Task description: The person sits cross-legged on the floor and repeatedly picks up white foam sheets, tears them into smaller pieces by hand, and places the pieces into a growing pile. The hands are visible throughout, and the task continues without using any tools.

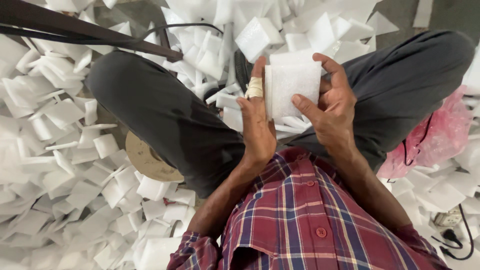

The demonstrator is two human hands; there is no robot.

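Both hands, left hand (257, 132) and right hand (330, 112), clasp a white foam stack (292, 85) edgewise, squaring it; next likely needs even pressure.

Loose white foam pieces (60, 165) are scattered in heaps across the floor (400, 12) on all sides. A round tan disc (145, 160) is partly covered by a dark trouser leg (165, 115). A crumpled pink plastic bag (440, 135) is seen at the right, with a black cable (462, 240) below it. Dark straps (75, 32) are stretched across the upper left.
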